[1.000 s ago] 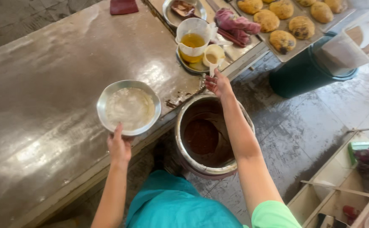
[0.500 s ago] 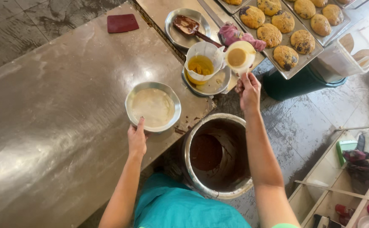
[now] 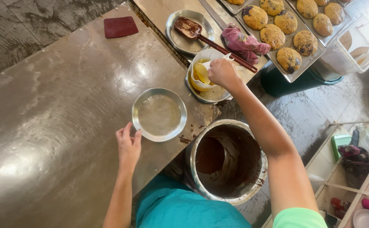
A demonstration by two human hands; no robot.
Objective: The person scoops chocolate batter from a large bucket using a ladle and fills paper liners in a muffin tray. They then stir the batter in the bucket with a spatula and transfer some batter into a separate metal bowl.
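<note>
Across the steel desk [image 3: 45,126], wide bare room lies left. Big metal pot [image 3: 226,160] sits below its edge. Left hand [image 3: 128,145], fingers loose, touches the round pan's [image 3: 159,115] rim. Right hand [image 3: 222,72] grips a white jug [image 3: 201,76] of yellow liquid.

Round pan [image 3: 159,115] on table [image 3: 58,126], pot [image 3: 227,160] right, baking tray [image 3: 294,38] behind
</note>
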